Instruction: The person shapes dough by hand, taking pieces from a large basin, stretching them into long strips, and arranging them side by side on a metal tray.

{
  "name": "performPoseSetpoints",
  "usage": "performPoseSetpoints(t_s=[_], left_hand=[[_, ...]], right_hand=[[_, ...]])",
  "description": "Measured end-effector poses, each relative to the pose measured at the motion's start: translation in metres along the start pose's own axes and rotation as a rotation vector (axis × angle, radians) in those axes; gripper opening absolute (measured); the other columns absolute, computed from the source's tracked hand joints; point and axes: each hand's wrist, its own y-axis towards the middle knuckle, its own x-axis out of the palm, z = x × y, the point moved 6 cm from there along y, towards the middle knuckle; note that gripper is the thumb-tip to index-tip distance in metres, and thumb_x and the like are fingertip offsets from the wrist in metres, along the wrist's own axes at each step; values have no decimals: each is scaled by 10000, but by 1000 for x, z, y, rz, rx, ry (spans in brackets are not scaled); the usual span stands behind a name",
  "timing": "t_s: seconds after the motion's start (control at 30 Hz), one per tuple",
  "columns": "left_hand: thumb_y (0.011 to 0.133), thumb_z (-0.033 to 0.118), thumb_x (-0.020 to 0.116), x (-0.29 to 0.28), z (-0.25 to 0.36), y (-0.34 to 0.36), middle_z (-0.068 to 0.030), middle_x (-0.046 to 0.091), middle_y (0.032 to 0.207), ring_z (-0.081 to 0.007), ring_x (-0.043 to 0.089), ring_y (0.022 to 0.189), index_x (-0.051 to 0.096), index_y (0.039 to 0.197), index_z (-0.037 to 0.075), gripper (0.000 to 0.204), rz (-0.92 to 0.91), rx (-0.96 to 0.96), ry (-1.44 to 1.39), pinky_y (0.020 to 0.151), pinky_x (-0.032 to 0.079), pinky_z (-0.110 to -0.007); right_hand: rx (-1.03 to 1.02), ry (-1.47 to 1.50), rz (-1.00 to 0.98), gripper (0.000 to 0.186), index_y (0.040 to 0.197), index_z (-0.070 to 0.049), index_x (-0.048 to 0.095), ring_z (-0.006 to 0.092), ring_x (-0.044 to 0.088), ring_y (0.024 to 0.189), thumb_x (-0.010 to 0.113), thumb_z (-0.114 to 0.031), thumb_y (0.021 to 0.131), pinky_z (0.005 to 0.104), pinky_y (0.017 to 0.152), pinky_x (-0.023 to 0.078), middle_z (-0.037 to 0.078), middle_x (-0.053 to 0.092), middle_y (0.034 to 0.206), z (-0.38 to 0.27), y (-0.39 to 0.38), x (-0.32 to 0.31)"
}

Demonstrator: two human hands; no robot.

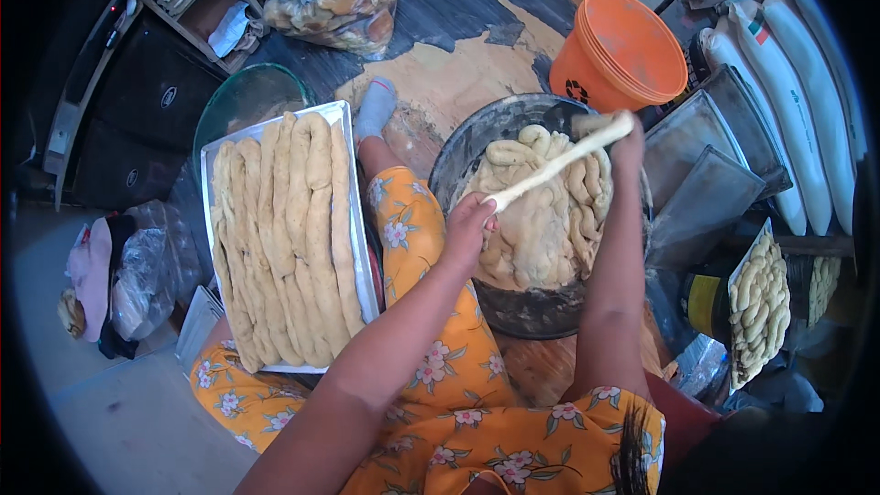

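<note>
A long pale dough rope [555, 165] is stretched slantwise between my two hands above a dark round basin [536, 312]. My left hand [469, 227] is closed on its lower, nearer end. At the farther, raised end my right hand [627, 142] grips the dough, slightly smeared by motion. Inside the basin lie coiled and twisted dough pieces [587, 174] and a bed of flour [495, 192]. To my left a white tray [361, 229] bears several long dough ropes [284, 238] side by side; it rests tilted near my leg.
An orange bucket [619, 46] stands beyond the basin, with metal trays [710, 188] leaning at the right. Another tray of shaped dough [759, 312] sits farther right, near white sacks [779, 101]. A green tub [252, 96] and a bag of bread-like pieces [335, 0] stand far left.
</note>
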Motion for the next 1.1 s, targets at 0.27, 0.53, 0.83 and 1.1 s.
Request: performPoseSetpoints(t_s=[0.27, 0.53, 0.83, 1.1], left_hand=[[910, 117, 543, 7, 8, -1, 5, 520, 768, -90, 486, 706, 564, 996, 56, 107, 99, 168, 99, 731, 410, -238], [804, 153, 627, 11, -24, -19, -255, 367, 1426, -382, 535, 1166, 578, 1238, 91, 441, -234, -6, 1216, 973, 429, -335], [839, 73, 632, -76, 226, -76, -146, 491, 1324, -293, 423, 1281, 621, 1092, 49, 255, 43, 633, 802, 1076, 313, -363], [955, 259, 504, -371, 274, -159, -186, 514, 1310, -278, 479, 1215, 553, 1231, -22, 397, 943, 344, 952, 1021, 358, -344]], right_hand=[[-703, -368, 47, 344, 1080, -26, 615, 286, 568, 994, 613, 35, 741, 343, 909, 428, 122, 608, 1012, -158, -53, -24], [94, -737, -373, 573, 1255, -33, 519, 404, 463, 1169, 666, -149, 714, 441, 997, 396, 250, 469, 1289, 145, -246, 0], [261, -227, -230, 443, 1238, -27, 536, 208, 548, 1001, 652, -69, 812, 314, 834, 477, 119, 548, 1176, 95, -250, 27], [13, 135, -594, 392, 1243, -11, 510, 192, 555, 979, 612, -117, 880, 322, 858, 467, 118, 564, 1114, -124, -191, 198]])
